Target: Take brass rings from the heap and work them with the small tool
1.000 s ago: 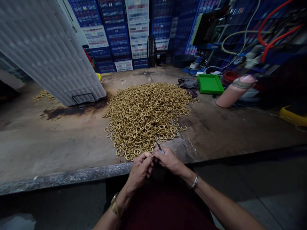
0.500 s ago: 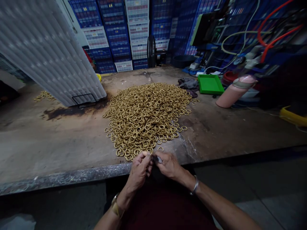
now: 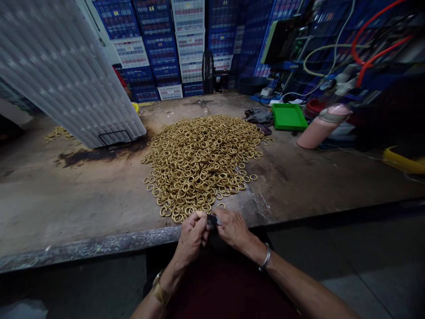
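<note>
Tool [image 3: 213, 219], dark and blade-like, is gripped in right hand [image 3: 233, 229] at left hand [image 3: 191, 235], pinched closed with contents hidden, ring heap [image 3: 202, 164] just beyond both; likely close blade work, next move calling for steadiness.

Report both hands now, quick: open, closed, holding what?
Left hand: closed in a pinch; anything held cannot be made out.
Right hand: closed on a small dark-bladed tool.
</note>
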